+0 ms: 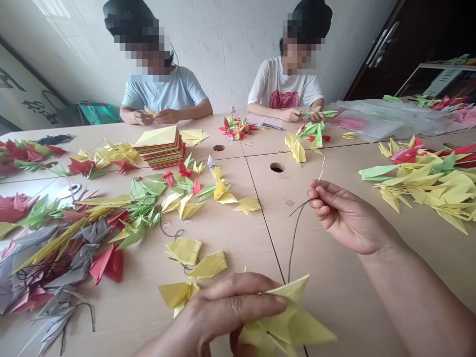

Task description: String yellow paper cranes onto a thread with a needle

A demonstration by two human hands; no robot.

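My left hand (pixel 226 310) is closed on a yellow paper crane (pixel 303 325) at the bottom middle, fingers across its top. A black thread (pixel 293 243) rises from the crane to my right hand (pixel 347 215), which pinches it. A thin, pale, wire-like piece (pixel 322 168) sticks up from the same pinch; I cannot tell exactly what it is. Beside my left hand, more yellow folded paper cranes (pixel 208 265) lie on the table with dark thread under them. Part of the held crane is hidden by my left fingers and the bottom edge.
Strung paper cranes (pixel 85 243) in several colours are heaped at the left; another pile (pixel 442 186) lies at the right. A stack of coloured paper squares (pixel 159 148) stands toward the back. Two people (pixel 163 94) sit opposite, handling paper. The table has round holes (pixel 277 168).
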